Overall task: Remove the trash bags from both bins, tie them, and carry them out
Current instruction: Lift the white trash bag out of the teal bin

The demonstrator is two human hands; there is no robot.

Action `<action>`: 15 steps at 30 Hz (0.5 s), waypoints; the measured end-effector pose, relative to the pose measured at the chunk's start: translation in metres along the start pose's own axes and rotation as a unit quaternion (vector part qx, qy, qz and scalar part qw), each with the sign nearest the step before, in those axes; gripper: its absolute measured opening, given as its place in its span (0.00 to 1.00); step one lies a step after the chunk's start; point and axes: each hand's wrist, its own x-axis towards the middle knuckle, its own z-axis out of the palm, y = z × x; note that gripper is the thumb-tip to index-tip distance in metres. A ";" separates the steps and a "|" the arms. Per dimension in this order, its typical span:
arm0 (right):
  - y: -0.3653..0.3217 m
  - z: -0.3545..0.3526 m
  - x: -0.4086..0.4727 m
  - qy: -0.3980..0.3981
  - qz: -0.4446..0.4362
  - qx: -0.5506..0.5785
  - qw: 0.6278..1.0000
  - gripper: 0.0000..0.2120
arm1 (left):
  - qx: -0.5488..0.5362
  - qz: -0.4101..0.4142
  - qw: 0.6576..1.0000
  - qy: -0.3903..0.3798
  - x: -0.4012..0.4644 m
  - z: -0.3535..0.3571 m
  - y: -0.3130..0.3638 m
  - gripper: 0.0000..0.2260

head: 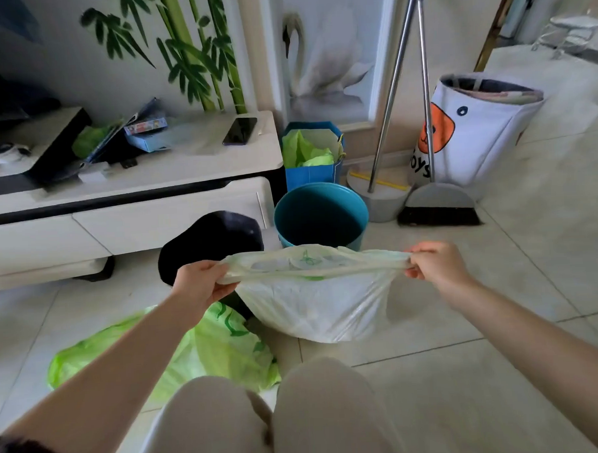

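A white translucent trash bag (314, 304) hangs above the tiled floor in front of my knees, its mouth stretched wide. My left hand (199, 282) pinches the left side of the rim and my right hand (436, 263) pinches the right side. Behind the bag stands a teal bin (321, 215), with no bag showing inside it. A black bin (209, 244) stands to its left, partly hidden by my left hand. A green trash bag (200, 354) lies crumpled on the floor under my left forearm.
A white TV cabinet (124, 186) runs along the left, with a phone (240, 130) on top. A blue paper bag (313, 153) with green plastic sits behind the teal bin. A broom and dustpan (437, 206) and a white toy basket (475, 129) stand at the right.
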 end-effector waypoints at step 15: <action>0.030 0.008 -0.001 -0.149 0.009 -0.293 0.944 0.11 | 0.139 -0.071 0.987 -0.031 0.010 0.009 -0.024 0.03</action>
